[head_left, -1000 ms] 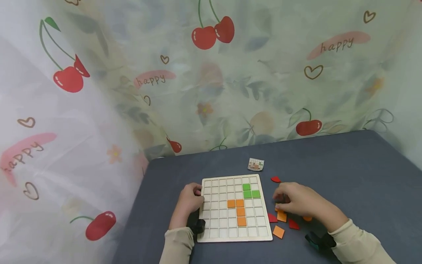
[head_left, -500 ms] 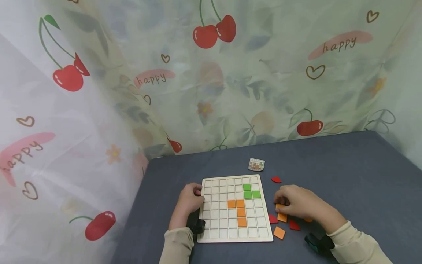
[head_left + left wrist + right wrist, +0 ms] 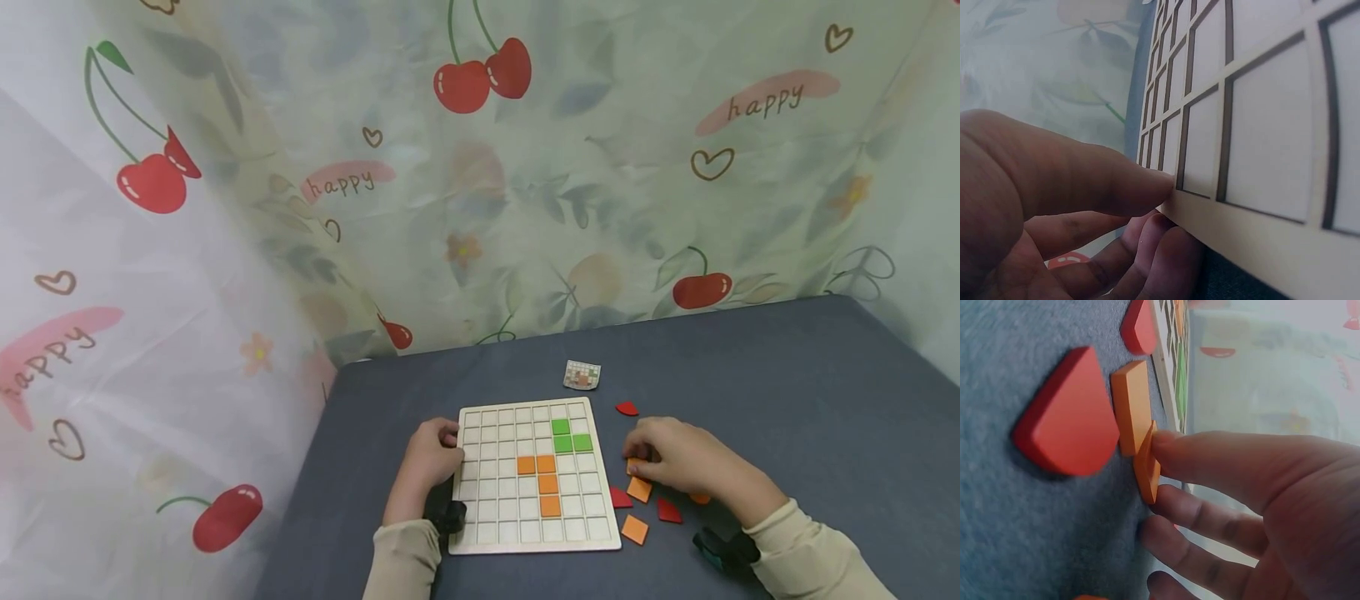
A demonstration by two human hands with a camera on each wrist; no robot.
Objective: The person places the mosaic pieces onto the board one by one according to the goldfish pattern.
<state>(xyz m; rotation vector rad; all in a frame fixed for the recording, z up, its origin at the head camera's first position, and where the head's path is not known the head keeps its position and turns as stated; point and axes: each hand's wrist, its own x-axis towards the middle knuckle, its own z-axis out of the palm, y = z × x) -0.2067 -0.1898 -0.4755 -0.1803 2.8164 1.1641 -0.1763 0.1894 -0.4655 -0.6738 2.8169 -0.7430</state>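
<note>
A wooden grid board (image 3: 498, 508) lies on the table, with three green squares (image 3: 562, 443) and several orange squares (image 3: 547, 483) set in its cells. My left hand (image 3: 431, 457) grips the board's left edge, thumb (image 3: 1141, 187) on the frame and fingers curled beneath. To the right of the board, my right hand (image 3: 667, 450) pinches an orange square tile (image 3: 1147, 464) between thumb and a finger. That tile stands tilted against another orange tile (image 3: 1132, 406) lying on the cloth. A red rounded-corner piece (image 3: 1069, 422) is close beside them.
More loose pieces lie right of the board: an orange square (image 3: 634, 529), a red piece (image 3: 669, 510) and another red piece (image 3: 627, 408) farther back. A small printed grid card (image 3: 582, 375) lies behind the board. A patterned curtain (image 3: 480, 208) hangs along the table's back.
The orange tile lying under my right fingers has turned slightly. My right hand has barely shifted, and my left hand keeps its place on the board's edge.
</note>
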